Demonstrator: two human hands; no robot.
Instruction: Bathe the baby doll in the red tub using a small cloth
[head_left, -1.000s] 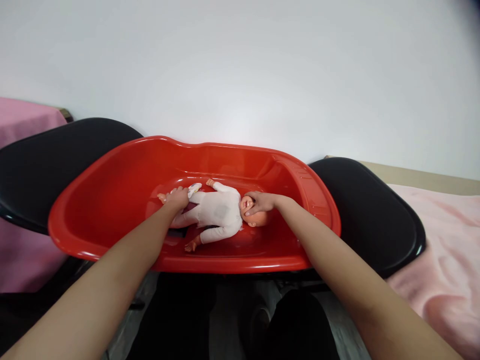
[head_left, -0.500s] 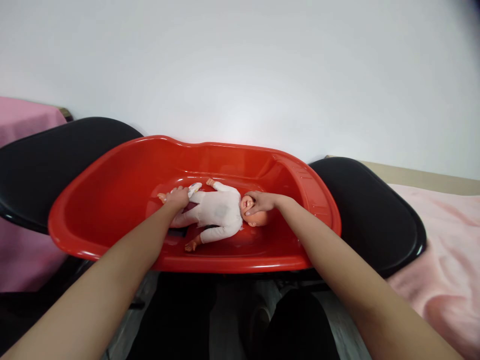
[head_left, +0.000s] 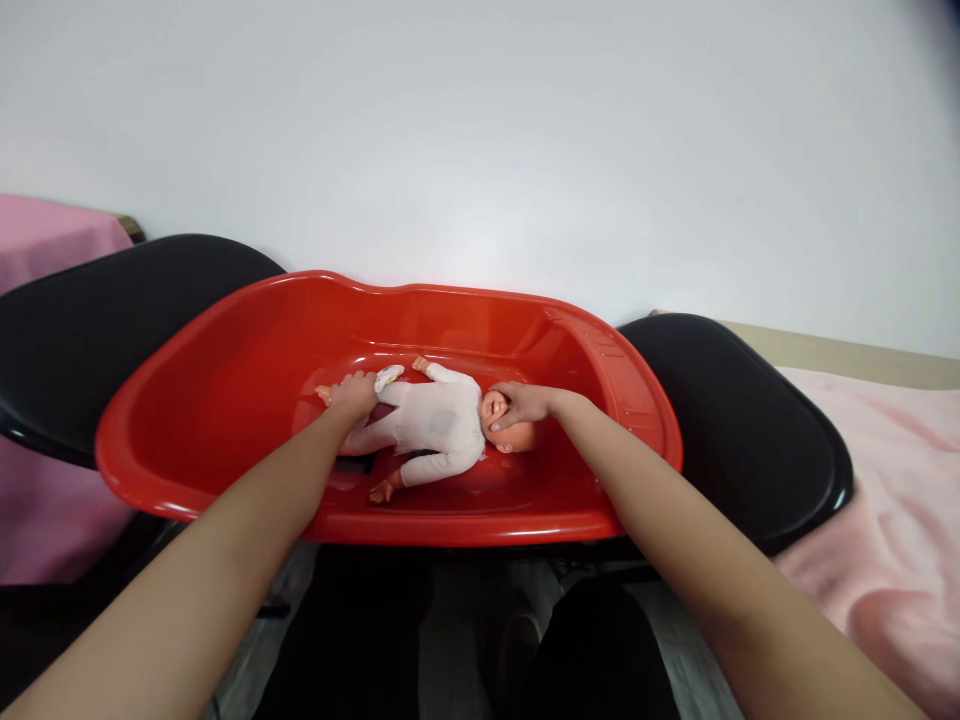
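Pink cloth, far left [head_left: 45, 400]: it is hanging over something at the left edge, partly behind the left black chair.
Left black chair [head_left: 97, 320]: its seat is carrying the left end of the red tub.
Red tub [head_left: 225, 400]: a glossy plastic baby bath is lying across the two chairs, its rim facing the camera; no writing is showing that can be read, only faint moulded ridges on the right rim.
Left hand [head_left: 352, 392]: it is lying palm down over the doll's legs and feet at the left end of the doll, fingers curled loosely around them; how tightly they are closing cannot be told, since the fingertips are hidden.
Small white piece [head_left: 388, 377]: a sock or cloth is sitting just beside the left hand, touching the doll's leg.
Doll [head_left: 439, 420]: it is lying on its back on the tub floor, in a white suit, feet to the left and head to the right, arms spreading outward.
Right hand [head_left: 525, 403]: it is resting on the doll's head, fingers bent over the face and forehead, touching rather than lifting.
Right black chair [head_left: 750, 430]: it is carrying the right end of the tub.
Pink blanket, right [head_left: 885, 500]: it is lying spread beside the right chair.
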